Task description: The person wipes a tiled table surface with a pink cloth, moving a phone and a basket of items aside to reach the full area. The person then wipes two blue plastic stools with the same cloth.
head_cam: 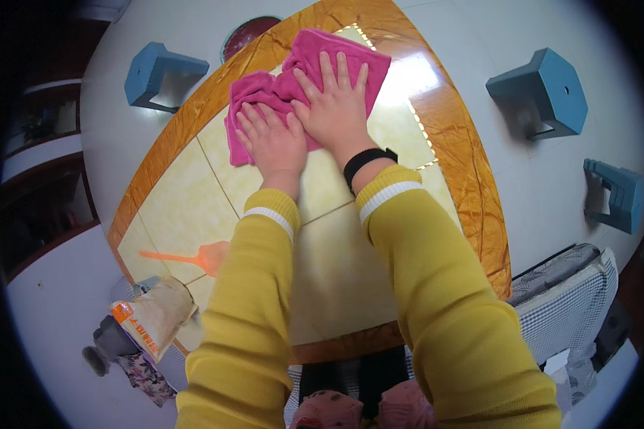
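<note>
A bunched pink cloth (375,67) lies across the far part of a tiled table (333,257) with a brown marbled border. Flat on the cloth's nearer left part rests my left hand (275,139), fingers slightly apart. My right hand (338,107), a black band at its wrist, presses on the cloth's right part with its fingers spread. The two hands are close together, and neither one grasps the fabric. On the tiles left of my left forearm is an orange plastic fly swatter (209,258), partly hidden by the sleeve.
A printed plastic bag (158,316) sits at the table's near left corner. One blue plastic stool (155,75) stands beyond the left edge, two more (561,94) (617,195) to the right. A reddish round container (249,36) is past the far edge. A checked-cloth-covered seat (563,316) is at lower right.
</note>
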`<action>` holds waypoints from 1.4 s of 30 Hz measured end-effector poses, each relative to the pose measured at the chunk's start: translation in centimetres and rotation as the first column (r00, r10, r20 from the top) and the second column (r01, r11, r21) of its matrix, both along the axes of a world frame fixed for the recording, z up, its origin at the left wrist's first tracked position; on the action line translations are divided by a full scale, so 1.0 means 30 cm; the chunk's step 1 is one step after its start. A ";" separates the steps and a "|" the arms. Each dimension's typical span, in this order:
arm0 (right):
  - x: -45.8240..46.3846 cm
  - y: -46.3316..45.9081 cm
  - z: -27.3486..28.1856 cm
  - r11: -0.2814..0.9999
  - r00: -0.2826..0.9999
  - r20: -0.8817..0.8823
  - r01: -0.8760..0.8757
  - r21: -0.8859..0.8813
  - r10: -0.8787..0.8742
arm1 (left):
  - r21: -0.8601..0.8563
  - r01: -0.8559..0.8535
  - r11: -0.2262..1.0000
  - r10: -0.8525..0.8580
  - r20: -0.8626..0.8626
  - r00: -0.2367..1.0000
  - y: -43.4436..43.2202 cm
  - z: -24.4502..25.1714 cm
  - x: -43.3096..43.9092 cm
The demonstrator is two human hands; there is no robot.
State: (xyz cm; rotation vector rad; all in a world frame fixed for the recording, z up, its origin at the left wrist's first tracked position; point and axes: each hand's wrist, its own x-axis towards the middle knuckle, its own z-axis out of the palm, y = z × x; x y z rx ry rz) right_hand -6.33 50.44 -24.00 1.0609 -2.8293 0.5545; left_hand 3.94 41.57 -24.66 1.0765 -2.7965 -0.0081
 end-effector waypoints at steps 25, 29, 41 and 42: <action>0.916 1.129 0.077 0.775 0.855 0.007 0.466 0.426 -0.518 | 0.493 0.496 0.715 -0.575 0.009 0.818 0.958 0.139 0.652; 1.114 1.072 0.076 0.756 0.819 0.065 0.491 0.433 -0.570 | 0.579 0.497 0.647 -0.625 0.028 0.780 0.888 0.144 0.820; 1.519 0.487 0.116 0.957 0.955 0.290 -0.031 0.289 -0.057 | 0.401 -0.031 0.915 -0.101 0.304 0.947 0.462 0.189 1.524; 1.558 0.452 0.117 0.962 0.953 0.304 -0.084 0.259 0.001 | 0.372 -0.063 0.926 -0.063 0.317 0.946 0.457 0.187 1.589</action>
